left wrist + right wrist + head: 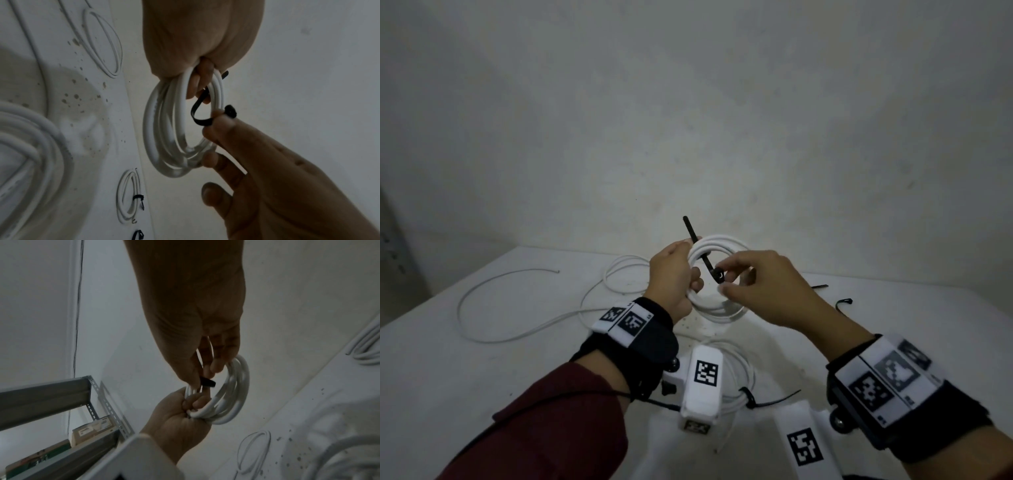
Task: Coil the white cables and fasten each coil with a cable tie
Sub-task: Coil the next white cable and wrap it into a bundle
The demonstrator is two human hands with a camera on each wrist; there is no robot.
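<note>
Spanning the lower half of the head view, the white surface carries the work, with the plain wall filling the frame above it. At left of that view a loose cable lies uncoiled on the surface. At lower centre a finished coil rests with a black tie already closed round it. Two spare ties lie at right of centre.

Held above the surface at frame centre is the current coil. The left hand grips its left side, fingers curled through the ring and clamping the strands together. The black cable tie runs diagonally across the coil: its free tail points to the upper left, past the left hand, while its head end bends down toward frame centre.

The right hand pinches that head end between thumb and forefinger, with the remaining fingers loosely spread below and one resting against the coil's lower rim. The head sits inside the ring, just right of the gripped strands.

Judgement: the tie is looped but not closed. Closing depends on bringing tail and head together; the tail lies nearer the left hand, the head in the right. A slack left grip could let the strands spring apart.
</note>
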